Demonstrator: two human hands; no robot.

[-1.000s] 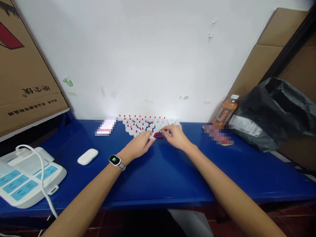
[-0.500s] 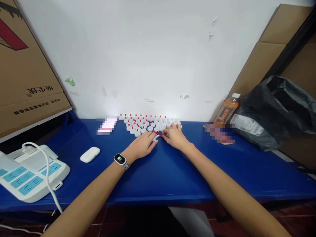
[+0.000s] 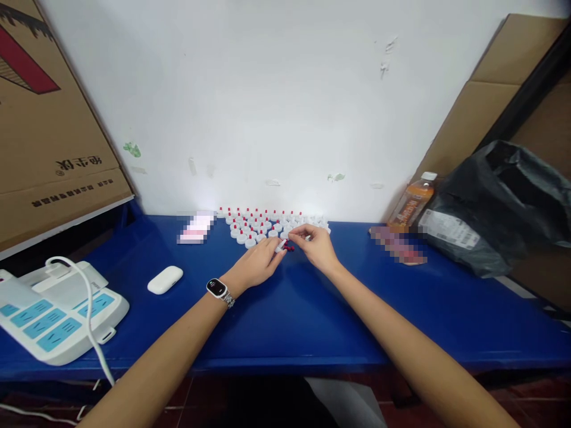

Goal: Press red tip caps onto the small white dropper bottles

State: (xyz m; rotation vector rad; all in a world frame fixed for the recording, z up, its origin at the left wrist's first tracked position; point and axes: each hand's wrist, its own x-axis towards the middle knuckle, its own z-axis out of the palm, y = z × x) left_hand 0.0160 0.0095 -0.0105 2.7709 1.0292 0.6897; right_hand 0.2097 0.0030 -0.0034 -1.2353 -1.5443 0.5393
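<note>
My left hand (image 3: 261, 260), with a watch on its wrist, is closed on a white nozzle cap (image 3: 281, 245) that lies tilted between thumb and fingers. Just to its right, my right hand (image 3: 317, 245) makes a pinch; whatever its fingertips hold is too small to make out. A bit of white shows under its curled fingers. Below and between both hands lie several small red tips (image 3: 291, 248) on the blue table (image 3: 303, 315). Behind them stand many round white caps (image 3: 250, 243), those on the left topped with red tips. My right hand partly hides the right-hand ones.
On the left are a white earbud case (image 3: 165, 280), a power strip (image 3: 57, 321) with a cable, a blurred phone-like item (image 3: 196, 227) and a carton (image 3: 57, 131). An orange drink bottle (image 3: 411, 202) and black plastic bag (image 3: 486, 208) stand right. A white wall (image 3: 267, 107) rises behind.
My right hand has lifted off the red tips and its fingertips now pinch beside the nozzle cap. My left hand keeps its hold in nearly the same place. The view has shifted slightly.
</note>
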